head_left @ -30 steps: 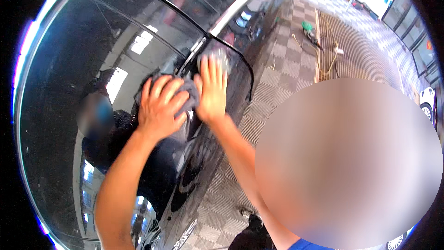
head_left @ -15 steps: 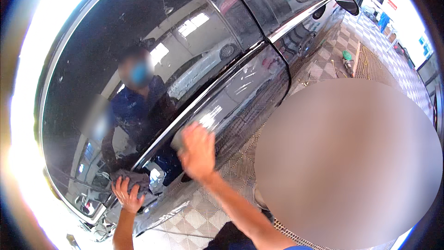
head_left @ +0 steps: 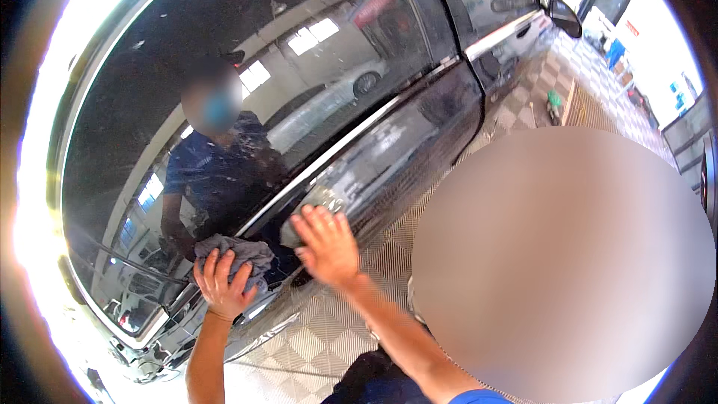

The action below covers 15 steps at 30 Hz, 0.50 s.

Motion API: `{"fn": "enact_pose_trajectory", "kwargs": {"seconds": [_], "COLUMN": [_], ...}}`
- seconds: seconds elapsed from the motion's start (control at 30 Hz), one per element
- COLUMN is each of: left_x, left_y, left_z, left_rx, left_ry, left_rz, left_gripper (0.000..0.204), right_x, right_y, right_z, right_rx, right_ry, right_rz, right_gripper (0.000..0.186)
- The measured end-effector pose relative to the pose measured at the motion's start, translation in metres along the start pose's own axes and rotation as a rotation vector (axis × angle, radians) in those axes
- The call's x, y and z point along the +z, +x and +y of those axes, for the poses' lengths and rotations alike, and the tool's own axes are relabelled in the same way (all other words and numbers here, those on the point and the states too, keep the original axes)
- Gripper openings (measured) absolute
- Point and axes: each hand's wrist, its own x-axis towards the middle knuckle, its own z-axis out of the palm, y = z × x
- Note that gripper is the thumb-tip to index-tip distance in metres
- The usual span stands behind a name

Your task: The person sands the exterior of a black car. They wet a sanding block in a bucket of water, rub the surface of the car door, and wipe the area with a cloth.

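My left hand [head_left: 224, 284] presses a crumpled grey cloth [head_left: 250, 254] against the side of a glossy black car [head_left: 419, 116], just below the window trim. Its fingers are bent over the cloth. To the right, my right hand [head_left: 327, 248] lies on the door panel with its fingers stretched out and slightly apart. A pale grey-green patch shows around those fingertips; whether it is a thing under the hand or a reflection, I cannot tell. The dark side window [head_left: 224, 52] above mirrors people and the room.
A side mirror [head_left: 565, 16] juts out at the car's far end. Beyond it, a green-topped tool [head_left: 553, 105] lies on the checkered tile floor [head_left: 523, 101]. A large blurred area covers the right side of the view.
My left hand and the grey cloth have moved up and right along the car. My right hand has shifted slightly right, its fingers now more clearly spread. The view has shifted a little.
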Motion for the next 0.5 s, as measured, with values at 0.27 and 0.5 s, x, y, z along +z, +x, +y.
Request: {"fn": "enact_pose_trajectory", "kwargs": {"seconds": [0.27,0.5], "left_x": [0.017,0.001], "left_y": [0.021,-0.007], "left_z": [0.030,0.007], "left_rx": [-0.032,0.035], "left_ry": [-0.109,0.065], "left_rz": [0.080,0.051], "left_gripper": [0.042,0.034], "right_x": [-0.044,-0.080], "right_y": [0.064,0.065], "right_z": [0.064,0.142], "right_rx": [0.273,0.110], "right_ry": [-0.101,0.019], "right_rz": [0.785,0.554], "right_gripper": [0.059,0.056]}}
